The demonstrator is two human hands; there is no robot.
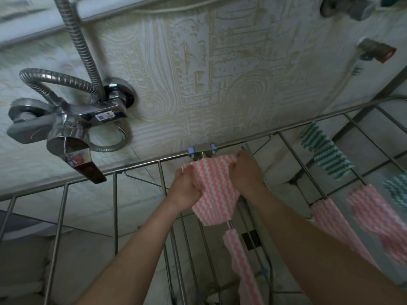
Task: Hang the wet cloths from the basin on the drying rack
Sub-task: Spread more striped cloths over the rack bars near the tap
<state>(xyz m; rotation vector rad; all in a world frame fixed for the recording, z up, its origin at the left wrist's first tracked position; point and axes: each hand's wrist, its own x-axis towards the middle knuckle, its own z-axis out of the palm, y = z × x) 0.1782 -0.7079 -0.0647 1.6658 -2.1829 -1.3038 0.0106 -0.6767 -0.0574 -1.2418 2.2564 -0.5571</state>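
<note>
A pink-and-white striped wet cloth lies draped over a bar near the middle of the metal drying rack. My left hand grips its left edge and my right hand grips its right edge, spreading it. Another pink striped cloth hangs lower on the same bar. Two more pink cloths hang on bars to the right, with green-and-white striped cloths beyond them. The basin is out of view.
A chrome shower mixer tap with a coiled metal hose juts from the patterned wall at the left, just above the rack. Two wall valves sit at the upper right. Bare rack bars stand at the left.
</note>
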